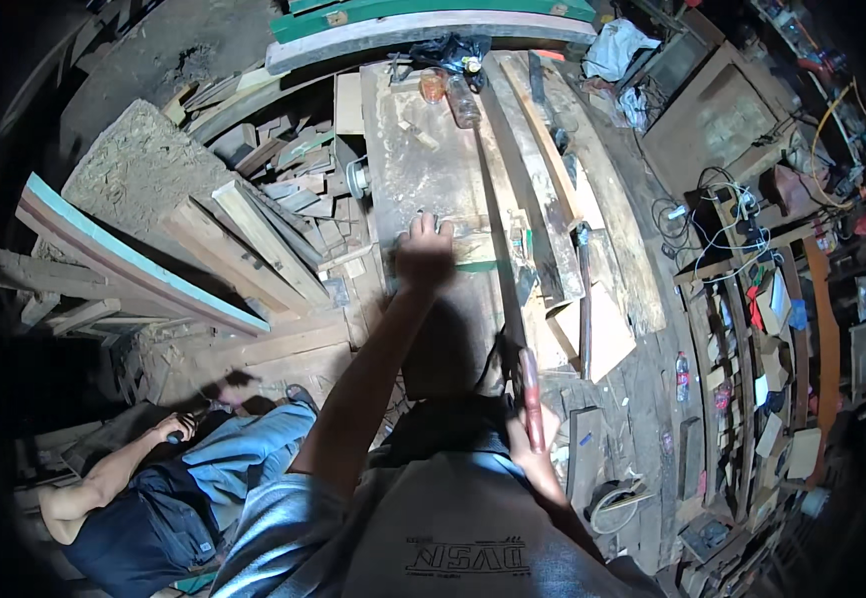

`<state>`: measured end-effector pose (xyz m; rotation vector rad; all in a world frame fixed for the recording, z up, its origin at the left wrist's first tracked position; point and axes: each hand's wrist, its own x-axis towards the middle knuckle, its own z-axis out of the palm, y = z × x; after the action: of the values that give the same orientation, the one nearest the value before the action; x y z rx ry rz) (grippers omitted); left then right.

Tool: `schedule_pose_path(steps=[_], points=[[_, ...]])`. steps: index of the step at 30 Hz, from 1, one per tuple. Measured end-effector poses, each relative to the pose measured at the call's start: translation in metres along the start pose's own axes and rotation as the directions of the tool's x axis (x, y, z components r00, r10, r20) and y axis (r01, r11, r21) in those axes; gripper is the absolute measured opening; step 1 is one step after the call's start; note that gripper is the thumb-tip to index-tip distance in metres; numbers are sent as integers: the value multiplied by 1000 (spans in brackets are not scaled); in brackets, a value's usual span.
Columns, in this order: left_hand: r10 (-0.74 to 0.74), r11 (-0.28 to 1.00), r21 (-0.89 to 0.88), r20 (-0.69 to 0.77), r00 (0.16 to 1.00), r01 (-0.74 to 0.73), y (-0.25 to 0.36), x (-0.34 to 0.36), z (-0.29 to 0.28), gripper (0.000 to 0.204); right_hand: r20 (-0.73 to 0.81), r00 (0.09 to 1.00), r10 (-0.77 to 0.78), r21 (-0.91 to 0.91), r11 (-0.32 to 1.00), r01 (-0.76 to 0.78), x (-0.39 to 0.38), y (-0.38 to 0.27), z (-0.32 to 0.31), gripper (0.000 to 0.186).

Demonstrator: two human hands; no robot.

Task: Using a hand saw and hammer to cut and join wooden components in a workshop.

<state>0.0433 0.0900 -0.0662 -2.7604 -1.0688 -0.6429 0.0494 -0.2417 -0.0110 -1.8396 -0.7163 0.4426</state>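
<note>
My left hand (pixel 425 251) presses down on a pale piece of wood (pixel 476 249) with a green edge, which lies across the workbench (pixel 393 189). Its fingers are bent over the wood, and their tips are partly hidden. Close to my body, my right hand (pixel 538 444) is closed round the reddish-brown handle of what looks like a hand saw (pixel 530 394). From that handle a long, narrow dark blade runs away along the bench, just right of the wood. The exact contact between blade and wood cannot be made out.
A plastic bottle (pixel 463 103), an orange jar (pixel 433 88) and a black bag (pixel 453 52) sit at the bench's far end. Long boards (pixel 543 189) lie to the right. Wood offcuts (pixel 303 184) pile up left. A co-worker (pixel 144 498) sits at lower left.
</note>
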Motion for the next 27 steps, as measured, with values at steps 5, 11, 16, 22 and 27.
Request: schedule_pose_path(steps=[5,11,16,22,27], points=[[19,998,-63,59,998,-15,6,10,-23,43,0,999,-45,121,992,44,49,-8,9,25],[50,995,-85,-64,997,-56,3,3,-27,60,-24,999,27,305,952,-18,82,-5,16,15],[-1,996,-86,-7,1000,0,10,7,-21,24,39,997,61,55,996,-63,7,-7,-13,24],[4,997,-80,28,1000,-2,7,5,-22,39,51,998,32,287,957,-46,116,-2,23,6],[-6,995,-100,-11,1000,5,4,2,-9,25,-26,997,76,111,991,-73,47,3,8,29]])
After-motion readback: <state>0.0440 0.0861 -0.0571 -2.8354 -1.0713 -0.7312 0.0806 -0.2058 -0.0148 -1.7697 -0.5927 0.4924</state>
